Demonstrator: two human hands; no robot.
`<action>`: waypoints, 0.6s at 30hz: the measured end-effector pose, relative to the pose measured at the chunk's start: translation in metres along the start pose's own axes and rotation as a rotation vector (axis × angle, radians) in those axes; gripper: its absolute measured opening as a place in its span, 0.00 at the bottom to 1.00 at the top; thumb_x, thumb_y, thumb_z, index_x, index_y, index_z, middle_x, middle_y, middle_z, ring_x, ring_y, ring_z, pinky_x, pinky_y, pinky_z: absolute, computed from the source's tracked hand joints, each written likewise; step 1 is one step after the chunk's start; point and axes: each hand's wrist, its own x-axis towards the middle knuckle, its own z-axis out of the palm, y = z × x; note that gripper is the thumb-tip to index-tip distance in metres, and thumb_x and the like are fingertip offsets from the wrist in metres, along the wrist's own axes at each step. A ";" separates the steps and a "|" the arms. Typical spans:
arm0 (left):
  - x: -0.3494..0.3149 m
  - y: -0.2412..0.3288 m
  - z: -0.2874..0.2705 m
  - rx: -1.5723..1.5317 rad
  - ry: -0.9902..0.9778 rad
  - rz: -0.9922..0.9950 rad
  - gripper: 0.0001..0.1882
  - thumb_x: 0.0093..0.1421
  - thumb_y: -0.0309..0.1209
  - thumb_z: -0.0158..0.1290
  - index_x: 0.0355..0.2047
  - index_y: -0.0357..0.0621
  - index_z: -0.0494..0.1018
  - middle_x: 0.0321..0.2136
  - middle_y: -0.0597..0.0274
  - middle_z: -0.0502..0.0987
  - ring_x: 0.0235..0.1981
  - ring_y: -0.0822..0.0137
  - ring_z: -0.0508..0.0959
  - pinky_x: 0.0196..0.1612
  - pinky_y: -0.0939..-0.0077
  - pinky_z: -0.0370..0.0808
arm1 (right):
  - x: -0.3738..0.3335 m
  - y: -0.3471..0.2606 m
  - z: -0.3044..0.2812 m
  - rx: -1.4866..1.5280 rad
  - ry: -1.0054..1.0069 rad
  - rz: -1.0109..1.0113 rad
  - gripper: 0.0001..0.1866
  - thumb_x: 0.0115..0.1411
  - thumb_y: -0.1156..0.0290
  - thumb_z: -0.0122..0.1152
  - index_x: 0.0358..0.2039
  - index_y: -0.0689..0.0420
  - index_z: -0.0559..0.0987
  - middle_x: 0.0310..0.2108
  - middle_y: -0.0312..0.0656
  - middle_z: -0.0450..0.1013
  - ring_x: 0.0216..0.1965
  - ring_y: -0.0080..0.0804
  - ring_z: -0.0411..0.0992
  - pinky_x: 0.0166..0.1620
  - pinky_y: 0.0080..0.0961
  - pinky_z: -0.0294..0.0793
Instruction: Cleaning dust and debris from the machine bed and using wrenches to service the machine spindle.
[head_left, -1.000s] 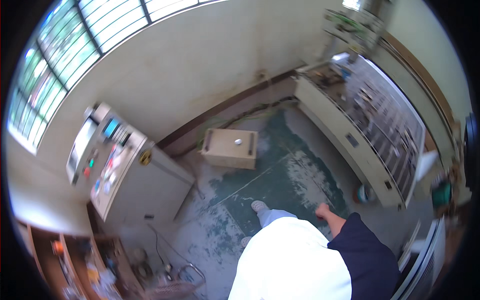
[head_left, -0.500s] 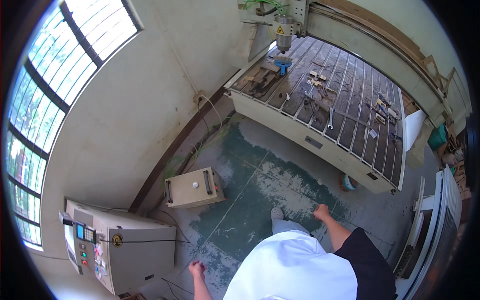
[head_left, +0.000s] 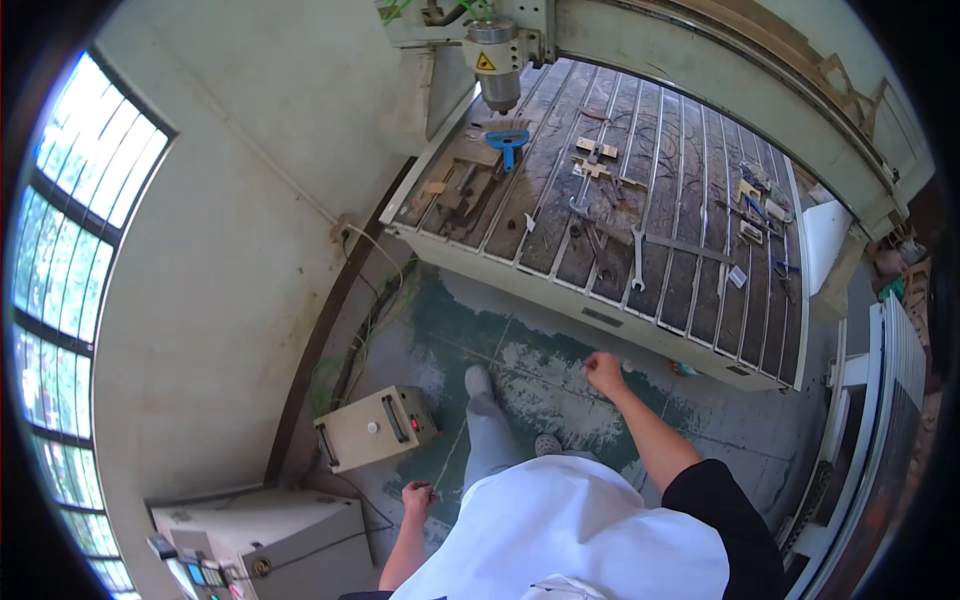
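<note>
My right hand hangs in the air before the near edge of a large machine bed, its fingers curled in and nothing showing in them. Lower and to the left, my left hand is loosely closed too, with no object visible in it. It is nearest to a beige box with black handles on the floor. On the slotted bed lie a blue brush, a wrench and several small tools and scraps.
Above the bed hangs a metal spindle on a gantry. A grey control cabinet stands at lower left, and cables run along the wall. White metal panels rise at the right.
I have stepped forward, so the machine bed looks closer. My right hand has moved up and left in the picture; my left has risen slightly and shifted right. Both stay closed.
</note>
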 end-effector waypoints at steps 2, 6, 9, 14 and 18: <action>0.032 0.023 0.003 0.017 0.006 -0.051 0.09 0.49 0.16 0.52 0.34 0.31 0.72 0.24 0.54 0.74 0.19 0.64 0.77 0.19 0.74 0.75 | 0.039 -0.061 -0.011 0.139 -0.018 0.114 0.06 0.45 0.76 0.63 0.26 0.63 0.80 0.27 0.52 0.77 0.33 0.45 0.77 0.39 0.37 0.74; 0.102 0.102 0.027 0.146 -0.077 -0.079 0.11 0.48 0.17 0.51 0.35 0.31 0.73 0.23 0.54 0.74 0.18 0.63 0.76 0.20 0.72 0.75 | 0.139 -0.086 0.011 0.075 0.184 -0.091 0.08 0.47 0.77 0.63 0.29 0.64 0.79 0.24 0.51 0.76 0.28 0.43 0.77 0.33 0.34 0.74; 0.149 0.173 0.037 0.281 -0.132 0.001 0.13 0.50 0.21 0.51 0.37 0.33 0.74 0.23 0.56 0.75 0.17 0.66 0.75 0.19 0.74 0.72 | 0.195 -0.107 0.029 0.055 0.244 -0.099 0.06 0.46 0.78 0.62 0.27 0.64 0.77 0.27 0.53 0.75 0.33 0.50 0.75 0.37 0.40 0.74; 0.192 0.302 0.060 0.177 -0.182 0.106 0.14 0.53 0.20 0.49 0.41 0.32 0.72 0.27 0.53 0.76 0.20 0.67 0.77 0.21 0.76 0.73 | 0.241 -0.124 0.039 -0.086 0.251 0.012 0.09 0.48 0.76 0.64 0.30 0.64 0.76 0.26 0.52 0.75 0.32 0.51 0.74 0.36 0.41 0.73; 0.215 0.349 0.060 0.166 -0.181 0.147 0.11 0.52 0.19 0.50 0.37 0.32 0.73 0.28 0.54 0.76 0.18 0.66 0.75 0.21 0.76 0.73 | 0.258 -0.168 0.034 -0.151 0.287 0.083 0.08 0.49 0.75 0.63 0.29 0.63 0.76 0.25 0.52 0.73 0.30 0.52 0.73 0.34 0.41 0.71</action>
